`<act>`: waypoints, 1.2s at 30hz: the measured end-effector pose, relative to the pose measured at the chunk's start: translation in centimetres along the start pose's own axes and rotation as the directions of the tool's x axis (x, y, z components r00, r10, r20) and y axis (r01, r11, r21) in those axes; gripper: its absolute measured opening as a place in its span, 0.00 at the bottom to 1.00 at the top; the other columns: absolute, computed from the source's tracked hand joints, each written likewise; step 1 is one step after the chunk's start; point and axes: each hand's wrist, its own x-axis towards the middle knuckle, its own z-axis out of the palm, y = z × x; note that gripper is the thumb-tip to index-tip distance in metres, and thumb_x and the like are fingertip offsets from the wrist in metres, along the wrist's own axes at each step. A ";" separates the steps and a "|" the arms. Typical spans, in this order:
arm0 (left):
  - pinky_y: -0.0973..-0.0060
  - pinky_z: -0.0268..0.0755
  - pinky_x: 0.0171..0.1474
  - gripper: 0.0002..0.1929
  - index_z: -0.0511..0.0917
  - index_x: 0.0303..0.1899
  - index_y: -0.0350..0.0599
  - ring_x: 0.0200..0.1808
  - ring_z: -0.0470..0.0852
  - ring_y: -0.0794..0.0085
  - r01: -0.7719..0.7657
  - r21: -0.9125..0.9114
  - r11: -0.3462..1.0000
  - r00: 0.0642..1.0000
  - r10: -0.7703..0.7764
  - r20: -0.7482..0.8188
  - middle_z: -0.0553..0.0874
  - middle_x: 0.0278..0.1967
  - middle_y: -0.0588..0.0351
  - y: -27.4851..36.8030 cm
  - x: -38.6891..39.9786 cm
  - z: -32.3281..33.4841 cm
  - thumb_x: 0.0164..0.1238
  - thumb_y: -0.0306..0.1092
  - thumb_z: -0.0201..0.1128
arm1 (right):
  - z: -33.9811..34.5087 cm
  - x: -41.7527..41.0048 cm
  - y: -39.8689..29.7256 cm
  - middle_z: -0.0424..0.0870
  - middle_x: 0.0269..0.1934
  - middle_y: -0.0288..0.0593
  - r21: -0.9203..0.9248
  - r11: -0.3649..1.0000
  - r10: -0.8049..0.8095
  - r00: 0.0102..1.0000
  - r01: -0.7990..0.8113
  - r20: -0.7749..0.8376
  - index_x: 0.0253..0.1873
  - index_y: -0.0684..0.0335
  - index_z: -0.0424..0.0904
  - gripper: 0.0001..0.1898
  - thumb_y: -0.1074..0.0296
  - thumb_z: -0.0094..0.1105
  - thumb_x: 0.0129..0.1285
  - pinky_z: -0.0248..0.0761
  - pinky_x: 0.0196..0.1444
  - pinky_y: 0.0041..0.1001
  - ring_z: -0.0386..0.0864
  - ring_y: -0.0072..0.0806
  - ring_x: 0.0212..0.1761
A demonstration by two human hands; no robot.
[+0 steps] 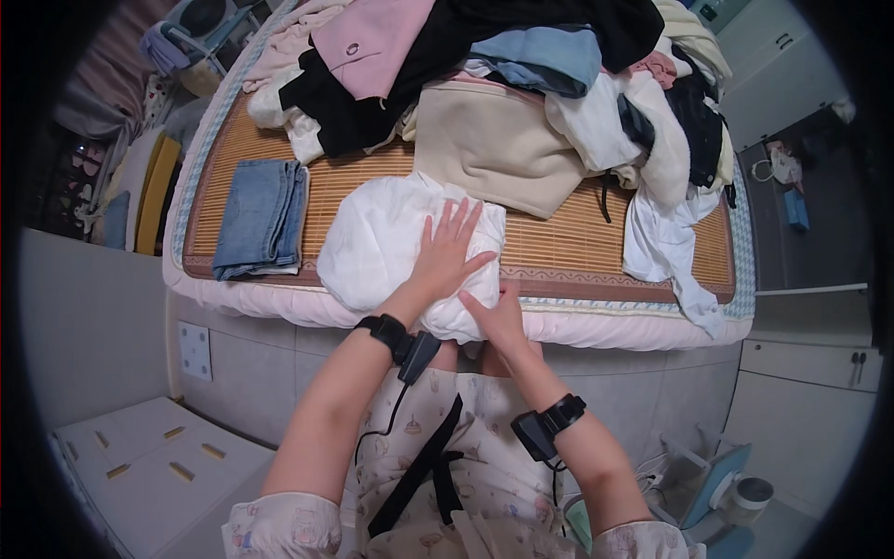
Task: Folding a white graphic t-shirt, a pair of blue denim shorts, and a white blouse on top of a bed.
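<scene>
A white garment [367, 237], partly folded, lies at the bed's near edge in front of me. My left hand [445, 262] presses flat on it with the fingers spread. My right hand [501, 320] holds the garment's near right edge, thumb on top; its other fingers are partly hidden. Left of the garment lies a folded pair of blue denim jeans [255, 216]. Just beyond my hands a beige fabric garment [489, 140] hangs out of the clothes heap, close to the white cloth.
A heap of mixed clothes, with a black garment [447, 49] and a pink one [377, 42], covers the bed's far side. Beneath is a bamboo mat [559, 251]. A white shirt [660, 237] drapes over the near right edge. White cabinets [803, 398] stand at right.
</scene>
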 end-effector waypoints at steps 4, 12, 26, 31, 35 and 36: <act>0.54 0.44 0.74 0.32 0.54 0.71 0.34 0.75 0.50 0.46 0.014 -0.015 1.000 0.986 -0.016 -0.165 0.53 0.73 0.39 0.8 -2.8 -0.5 0.72 0.39 0.53 | -0.3 0.8 -0.9 0.82 0.47 0.49 0.150 0.988 -0.073 0.982 0.047 0.177 0.53 0.72 0.73 0.21 0.73 0.67 0.55 0.73 0.50 0.28 0.80 0.32 0.48; 0.64 0.38 0.76 0.32 0.48 0.72 0.29 0.76 0.46 0.48 0.050 -0.525 0.849 0.995 0.002 0.098 0.49 0.74 0.34 7.0 -2.7 4.3 0.77 0.40 0.46 | -9.2 1.0 -0.7 0.82 0.48 0.48 0.221 0.975 -0.041 0.989 0.009 0.143 0.59 0.71 0.74 0.22 0.77 0.60 0.57 0.72 0.51 0.28 0.80 0.28 0.48; 0.72 0.66 0.62 0.29 0.72 0.59 0.37 0.58 0.75 0.68 0.369 -0.822 -0.434 0.785 -0.328 0.525 0.78 0.57 0.51 7.2 -1.6 2.8 0.77 0.56 0.44 | -4.4 -4.0 -3.4 0.49 0.72 0.70 -0.532 0.694 -0.483 0.862 0.484 0.154 0.72 0.73 0.52 0.39 0.71 0.59 0.55 0.49 0.74 0.42 0.51 0.60 0.74; 0.72 0.69 0.59 0.28 0.69 0.61 0.36 0.57 0.77 0.68 0.365 -0.825 -0.431 0.776 -0.348 0.526 0.78 0.55 0.51 -0.1 -3.2 -0.9 0.74 0.52 0.53 | 0.4 -4.9 -4.3 0.48 0.71 0.72 -0.555 0.541 -0.540 0.767 0.632 0.347 0.69 0.73 0.57 0.39 0.61 0.62 0.55 0.42 0.74 0.51 0.47 0.63 0.75; 0.66 0.65 0.64 0.32 0.62 0.64 0.33 0.57 0.76 0.55 0.536 -0.731 0.423 0.783 -0.572 0.243 0.75 0.57 0.41 -0.7 -3.9 -2.2 0.63 0.35 0.67 | 1.5 -4.1 -3.7 0.48 0.72 0.70 -0.458 0.493 -0.539 0.673 0.740 0.507 0.71 0.69 0.57 0.45 0.46 0.64 0.56 0.36 0.75 0.50 0.44 0.59 0.76; 0.63 0.60 0.67 0.31 0.62 0.66 0.36 0.64 0.69 0.55 0.416 -0.539 0.732 0.850 -0.524 -0.055 0.70 0.62 0.41 0.1 -4.0 -2.3 0.65 0.37 0.64 | 1.2 -3.9 -3.8 0.49 0.72 0.69 -0.489 0.474 -0.527 0.680 0.733 0.509 0.71 0.68 0.58 0.45 0.44 0.65 0.55 0.36 0.75 0.51 0.44 0.56 0.77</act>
